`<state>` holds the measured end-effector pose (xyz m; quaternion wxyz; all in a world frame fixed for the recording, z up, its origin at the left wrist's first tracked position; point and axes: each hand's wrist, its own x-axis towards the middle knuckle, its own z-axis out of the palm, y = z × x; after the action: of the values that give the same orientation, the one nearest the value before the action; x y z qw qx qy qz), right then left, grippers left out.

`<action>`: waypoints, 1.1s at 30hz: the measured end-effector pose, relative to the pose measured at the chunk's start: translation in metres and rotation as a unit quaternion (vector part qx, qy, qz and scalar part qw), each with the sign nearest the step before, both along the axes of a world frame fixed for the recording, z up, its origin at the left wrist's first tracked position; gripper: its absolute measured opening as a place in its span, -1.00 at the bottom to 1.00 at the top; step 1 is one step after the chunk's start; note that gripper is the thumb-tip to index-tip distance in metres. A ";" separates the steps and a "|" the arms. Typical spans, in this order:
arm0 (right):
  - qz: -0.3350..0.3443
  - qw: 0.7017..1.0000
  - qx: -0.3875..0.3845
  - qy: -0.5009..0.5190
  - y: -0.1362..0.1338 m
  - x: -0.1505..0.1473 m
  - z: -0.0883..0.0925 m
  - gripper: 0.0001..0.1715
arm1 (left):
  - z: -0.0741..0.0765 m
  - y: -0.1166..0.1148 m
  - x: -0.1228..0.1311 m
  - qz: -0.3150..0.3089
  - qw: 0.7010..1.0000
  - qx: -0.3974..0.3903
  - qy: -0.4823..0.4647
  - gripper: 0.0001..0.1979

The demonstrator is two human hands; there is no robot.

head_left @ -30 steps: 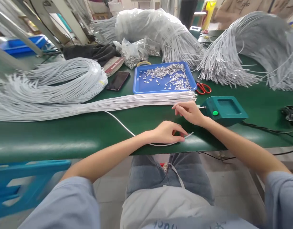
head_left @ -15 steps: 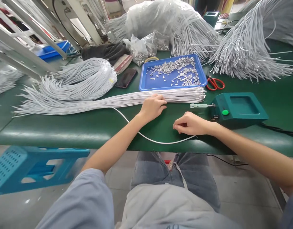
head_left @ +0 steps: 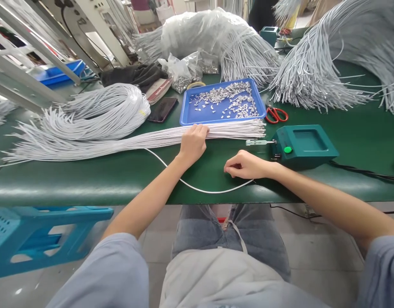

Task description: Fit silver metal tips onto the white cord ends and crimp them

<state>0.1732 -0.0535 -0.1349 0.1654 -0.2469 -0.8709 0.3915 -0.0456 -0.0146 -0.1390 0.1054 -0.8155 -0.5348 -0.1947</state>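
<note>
Here, the left hand [head_left: 193, 143] bends over the white cable bundle [head_left: 158, 137] lying before the blue tray [head_left: 198, 115], its grasp unclear; the right hand [head_left: 242, 164] is curled, whether around anything one cannot tell

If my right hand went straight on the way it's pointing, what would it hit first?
Probably your left forearm, near the wrist: the right hand points leftward over the green tabletop toward it. Heights are hard to judge, so it might pass underneath.
</note>
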 end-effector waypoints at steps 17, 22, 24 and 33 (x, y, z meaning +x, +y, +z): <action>-0.056 0.997 -0.058 0.005 0.004 -0.002 -0.007 -0.73 | 0.007 -0.022 0.015 -0.094 0.969 -0.071 -0.219 -0.82; -0.093 0.992 -0.074 0.031 0.007 -0.002 -0.006 -0.72 | 0.027 -0.064 0.042 -0.271 0.931 -0.165 -0.182 -0.76; -0.102 0.990 -0.084 0.045 0.007 -0.001 -0.004 -0.82 | 0.035 -0.075 0.052 -0.343 0.888 -0.234 -0.195 -0.78; -0.202 0.958 -0.129 0.156 0.010 -0.007 -0.012 -0.84 | 0.050 -0.043 0.048 -0.235 0.781 -0.280 -0.506 -0.79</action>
<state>0.1666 -0.0432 -0.1471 0.3418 -0.3722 -0.7083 0.4929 0.0022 -0.0579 -0.0895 -0.4623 -0.6939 -0.3342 -0.4393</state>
